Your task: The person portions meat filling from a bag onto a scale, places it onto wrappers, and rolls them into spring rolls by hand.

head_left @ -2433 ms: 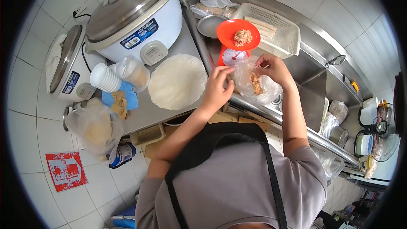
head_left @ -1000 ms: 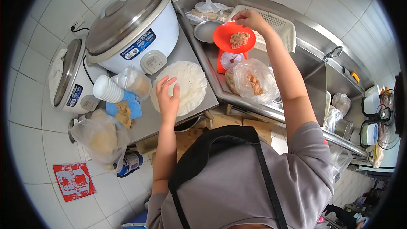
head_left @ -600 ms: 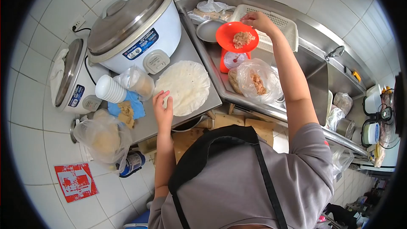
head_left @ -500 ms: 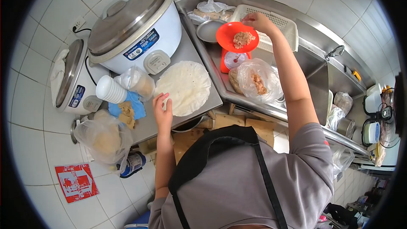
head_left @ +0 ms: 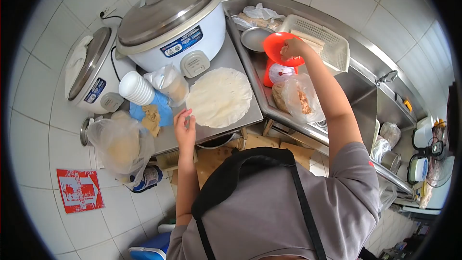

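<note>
My right hand point(head_left: 294, 49) is down in the red pan point(head_left: 272, 43) of a kitchen scale point(head_left: 279, 73), its fingers curled over the minced meat there, which is mostly hidden beneath them. Below the scale, a clear plastic bag point(head_left: 315, 110) holds more chopped pinkish meat point(head_left: 304, 102). My left hand point(head_left: 183, 127) hovers at the counter's front edge with fingers loosely bent and apart, holding nothing. Just beyond those fingers lies a round, thin white wrapper sheet point(head_left: 220, 97) on the steel counter.
Two big rice cookers point(head_left: 166, 24) stand at the back left. Stacked white cups point(head_left: 136, 88), a blue cloth point(head_left: 165, 110) and a bag with pale contents point(head_left: 120, 147) sit at left. Behind the scale are a metal bowl point(head_left: 255, 39) and a white basket point(head_left: 332, 37).
My right hand has moved from behind the red pan down onto the minced meat in it. The view has shifted slightly; my left hand stays by the wrapper.
</note>
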Demonstrator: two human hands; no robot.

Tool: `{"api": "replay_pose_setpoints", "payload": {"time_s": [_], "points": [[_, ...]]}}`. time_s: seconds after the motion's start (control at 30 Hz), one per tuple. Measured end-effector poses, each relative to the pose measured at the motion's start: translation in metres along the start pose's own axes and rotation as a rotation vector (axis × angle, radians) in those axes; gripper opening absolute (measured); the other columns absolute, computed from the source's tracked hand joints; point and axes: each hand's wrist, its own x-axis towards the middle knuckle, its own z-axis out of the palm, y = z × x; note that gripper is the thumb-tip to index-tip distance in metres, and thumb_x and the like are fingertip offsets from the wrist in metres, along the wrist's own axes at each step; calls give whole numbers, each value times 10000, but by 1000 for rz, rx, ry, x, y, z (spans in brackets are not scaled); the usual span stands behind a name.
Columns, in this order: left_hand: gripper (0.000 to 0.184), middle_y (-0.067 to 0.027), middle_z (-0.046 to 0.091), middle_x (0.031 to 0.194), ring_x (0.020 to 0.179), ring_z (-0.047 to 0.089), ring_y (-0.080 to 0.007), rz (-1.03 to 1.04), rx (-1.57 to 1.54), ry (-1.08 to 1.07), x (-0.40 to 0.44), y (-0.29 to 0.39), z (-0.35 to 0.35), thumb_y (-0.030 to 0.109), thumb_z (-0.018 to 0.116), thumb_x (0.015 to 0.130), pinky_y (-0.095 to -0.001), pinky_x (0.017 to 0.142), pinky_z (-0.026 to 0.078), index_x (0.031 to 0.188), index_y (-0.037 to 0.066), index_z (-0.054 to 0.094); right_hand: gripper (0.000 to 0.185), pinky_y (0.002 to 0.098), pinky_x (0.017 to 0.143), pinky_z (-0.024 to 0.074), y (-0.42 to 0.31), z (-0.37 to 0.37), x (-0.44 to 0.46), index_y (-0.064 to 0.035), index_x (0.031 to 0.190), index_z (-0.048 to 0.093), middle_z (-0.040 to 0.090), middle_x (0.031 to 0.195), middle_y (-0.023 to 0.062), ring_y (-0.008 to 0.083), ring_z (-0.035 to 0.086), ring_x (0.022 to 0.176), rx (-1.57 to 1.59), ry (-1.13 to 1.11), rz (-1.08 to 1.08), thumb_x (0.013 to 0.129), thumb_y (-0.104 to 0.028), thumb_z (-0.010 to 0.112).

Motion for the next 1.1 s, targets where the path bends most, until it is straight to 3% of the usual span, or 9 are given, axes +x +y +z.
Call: {"api": "replay_pose_setpoints", "payload": {"time_s": [0.2, 0.3, 0.4, 0.6, 0.7, 0.73, 0.93, 1.03, 1.1], "points": [[215, -97, 532, 1183, 1093, 515, -231, -17, -2, 50, -7, -19, -15, 127, 602, 854, -332, 852, 438, 1059, 78, 641, 365, 266, 626, 499, -4, 7, 6, -6, 1010, 608, 638, 791, 93, 157, 622, 720, -88, -12, -324, 666, -106, 675], [215, -103, 537, 1172, 1081, 522, -239, -15, 9, 68, -11, -19, -22, 127, 604, 851, -335, 848, 439, 1058, 77, 639, 452, 271, 703, 505, -10, -13, 7, -35, 1139, 583, 620, 879, 73, 147, 606, 794, 667, -502, -351, 700, -69, 687], [209, -102, 550, 1131, 1060, 535, -243, -15, -23, 86, -5, -25, -11, 124, 609, 844, -329, 838, 446, 1045, 77, 635, 458, 232, 652, 472, -61, -4, -7, -12, 1180, 560, 606, 845, 6, 109, 578, 757, 808, -495, -513, 737, -48, 669], [215, -92, 569, 1088, 978, 581, -217, 21, -38, -15, 13, -33, 27, 68, 598, 851, -303, 817, 475, 1064, 49, 623, 455, 351, 963, 406, -157, 135, 18, -124, 1039, 643, 561, 1178, 74, 283, 499, 1091, 132, -173, -1138, 618, 48, 667], [228, -101, 572, 1093, 978, 583, -224, 18, 11, -96, 12, -20, 30, 73, 611, 836, -319, 815, 474, 1062, 46, 619, 463, 352, 993, 382, -156, 166, 11, -192, 1057, 662, 546, 1240, 67, 308, 458, 1172, -241, 112, -1342, 636, 1, 673], [281, -104, 576, 1096, 991, 581, -247, 56, 42, -120, 16, -22, 29, 84, 633, 811, -334, 822, 473, 1088, 49, 604, 468, 390, 991, 388, -154, 163, 12, -274, 1086, 669, 541, 1266, 85, 316, 445, 1213, -218, 179, -1326, 663, -74, 671], [535, -144, 518, 1217, 1132, 506, -320, 402, 163, -232, 54, -10, 54, 118, 700, 738, -381, 951, 407, 1228, 33, 503, 481, 495, 957, 395, -142, 150, 7, -115, 1116, 649, 557, 1235, 118, 328, 455, 1200, 179, -5, -686, 660, -235, 742], [597, -146, 520, 1228, 1131, 505, -319, 503, 256, -315, 81, -16, 72, 143, 737, 698, -391, 952, 406, 1236, 37, 500, 573, 449, 940, 412, -162, 168, -19, -48, 1134, 617, 578, 1174, 160, 357, 484, 1150, -155, 20, -422, 635, -284, 775], [606, -144, 543, 1195, 1102, 517, -321, 470, 285, -433, 86, -18, 76, 155, 753, 676, -397, 934, 417, 1221, 41, 514, 526, 469, 964, 367, -157, 187, -14, -72, 1042, 629, 609, 1111, 134, 321, 522, 1090, -83, 114, -499, 597, -301, 792]]}}
